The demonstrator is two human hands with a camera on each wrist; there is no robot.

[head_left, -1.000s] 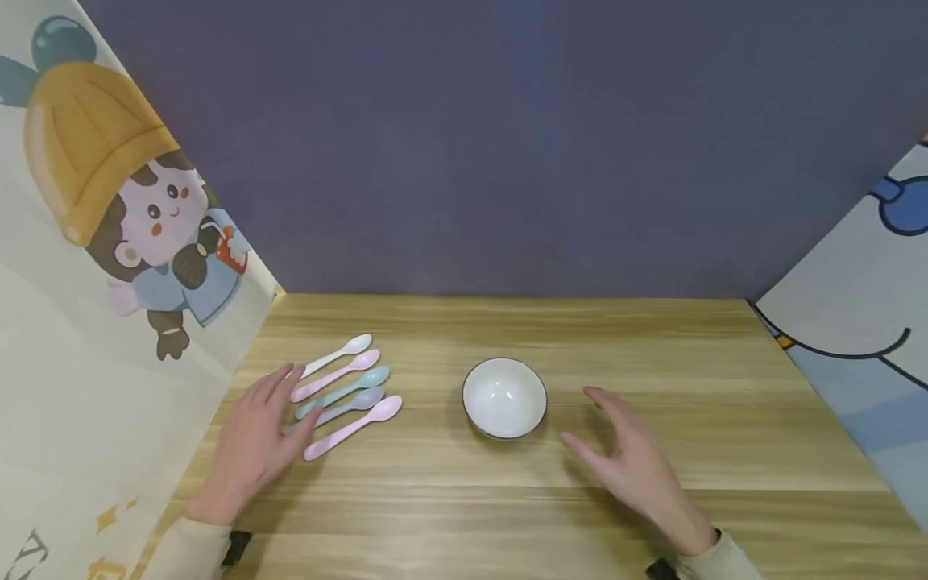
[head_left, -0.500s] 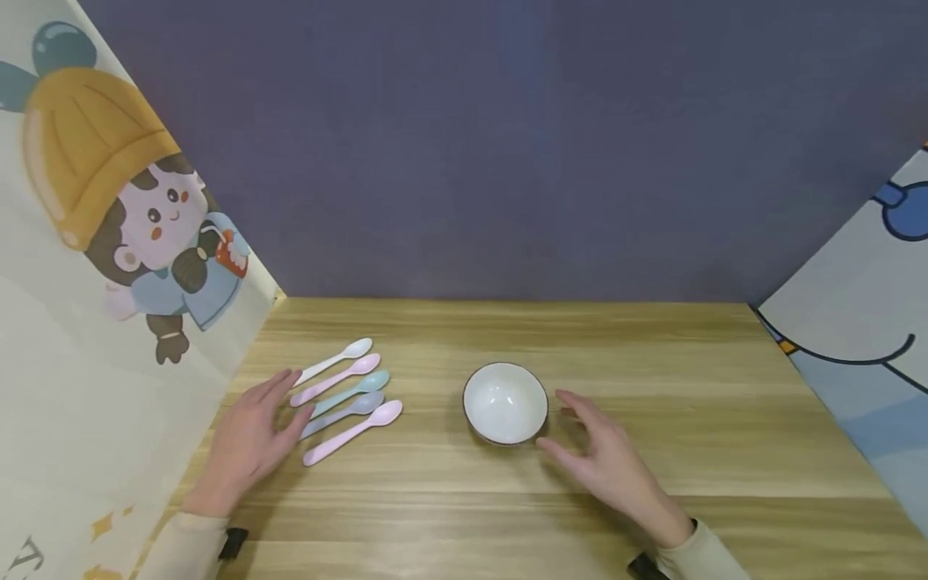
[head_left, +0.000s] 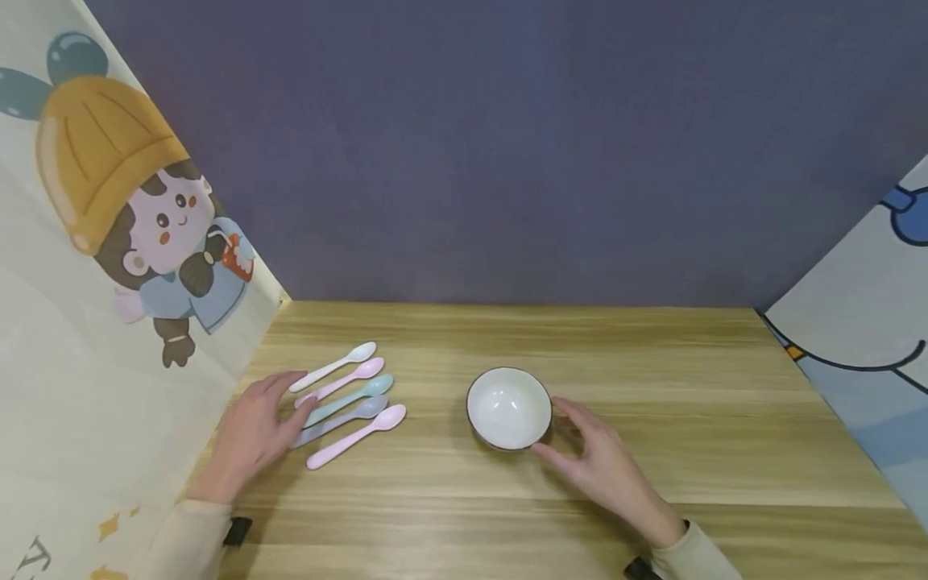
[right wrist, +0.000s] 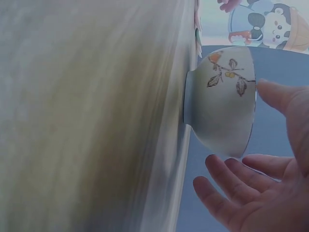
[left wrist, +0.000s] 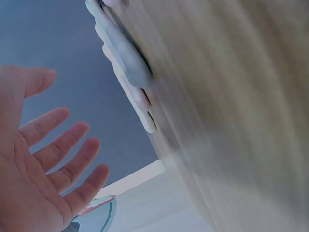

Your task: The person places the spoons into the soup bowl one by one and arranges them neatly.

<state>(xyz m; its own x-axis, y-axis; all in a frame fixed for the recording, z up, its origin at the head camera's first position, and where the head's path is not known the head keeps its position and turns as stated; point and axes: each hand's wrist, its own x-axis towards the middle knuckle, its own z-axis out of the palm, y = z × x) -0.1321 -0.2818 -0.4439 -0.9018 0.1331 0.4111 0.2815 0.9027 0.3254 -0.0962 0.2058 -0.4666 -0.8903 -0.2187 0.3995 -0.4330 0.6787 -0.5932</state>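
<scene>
A white bowl with a dark rim stands upright on the table; the right wrist view shows a leafy branch pattern on its outer side. My right hand is at its right side, thumb tip and forefinger spread right at the rim, the other fingers loosely extended beside the wall. Several plastic spoons lie in a slanted row at the left: a white spoon farthest back, then pink, a teal spoon, a lavender spoon and a pink spoon nearest. Over their handle ends hovers my left hand, fingers relaxed, nothing held.
The wooden table meets a dark blue-grey panel at the back. A wall with a cartoon child stands at the left, another printed wall at the right.
My right hand has moved left, from apart from the bowl to right at its rim. The left hand has stayed nearly in place over the spoon handles. Bowl and spoons have not moved.
</scene>
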